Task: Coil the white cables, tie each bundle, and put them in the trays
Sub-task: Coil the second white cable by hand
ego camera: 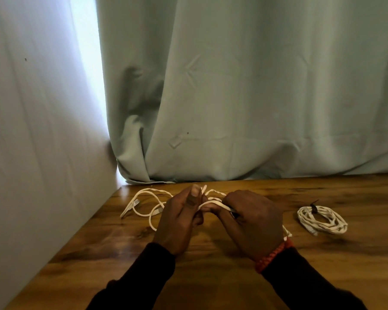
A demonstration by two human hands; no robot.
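Both hands, left hand (181, 218) and right hand (251, 222), grip the loose cable (143, 205) just above the tabletop (211, 276). A tied bundle (322, 219) lies to the right. If a grip slips, I think the loops could spring open and tangle.

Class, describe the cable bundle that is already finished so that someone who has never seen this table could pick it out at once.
Start at the brown wooden table in front of the pale green curtain and look to its right side. There lies the coiled white cable bundle, apart from both hands. Unlike the loose white cable sprawled at the left, it is wound in neat loops and cinched by a dark tie.
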